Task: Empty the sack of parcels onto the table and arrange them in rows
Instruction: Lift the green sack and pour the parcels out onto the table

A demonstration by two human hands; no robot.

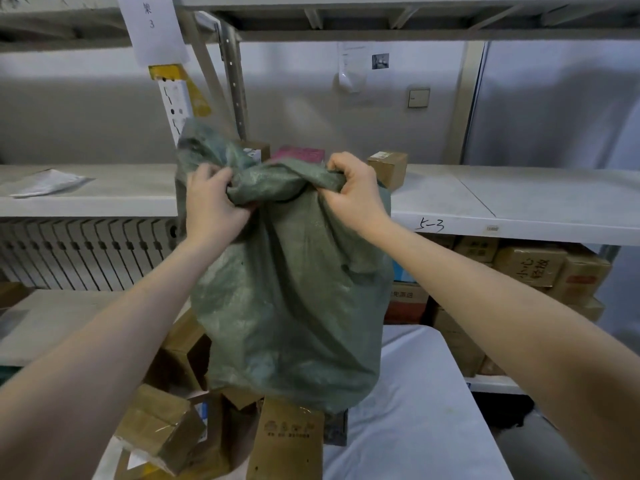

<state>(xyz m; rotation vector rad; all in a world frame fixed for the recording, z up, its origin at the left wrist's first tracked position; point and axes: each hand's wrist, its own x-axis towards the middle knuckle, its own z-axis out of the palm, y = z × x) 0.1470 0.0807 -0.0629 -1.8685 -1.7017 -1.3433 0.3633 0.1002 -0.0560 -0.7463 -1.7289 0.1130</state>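
both hands are gripping the green sack point(291, 289) by its bunched end, left hand point(211, 202) and right hand point(353, 192) curling tight into the fabric. it is hanging upended over the white table point(415, 410), with brown parcels point(284, 441) lying under its lower end.

You hold a coarse woven green sack point(291, 289), matt; below it lie brown cardboard parcels point(284, 441), some taped glossy, on smooth white cloth point(415, 410).

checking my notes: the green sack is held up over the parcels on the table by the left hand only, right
Not by one: the head view shows the left hand and the right hand both gripping the green sack, held up over the parcels on the table.
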